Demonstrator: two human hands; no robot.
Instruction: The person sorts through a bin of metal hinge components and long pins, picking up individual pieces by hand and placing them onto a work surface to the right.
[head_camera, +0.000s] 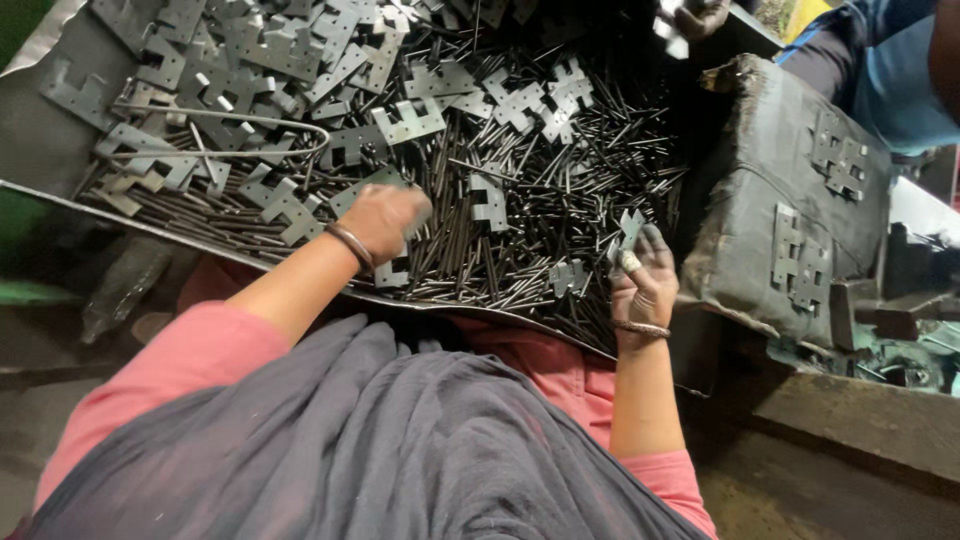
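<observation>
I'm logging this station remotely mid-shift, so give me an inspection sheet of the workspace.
Surface: metal tray, dark and grimy.
Job's things: notched flat metal plates heaped upper left; thin metal pins piled centre.
Clutter: bent wire loop on the heap; padded block bearing a few plates.
Grippers: left hand down on the pins; right hand pinching one plate.
Cables: nothing seen.
Surroundings: another person's blue sleeve upper right.

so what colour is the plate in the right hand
Grey metal plate, held by the right hand; head view.
</observation>
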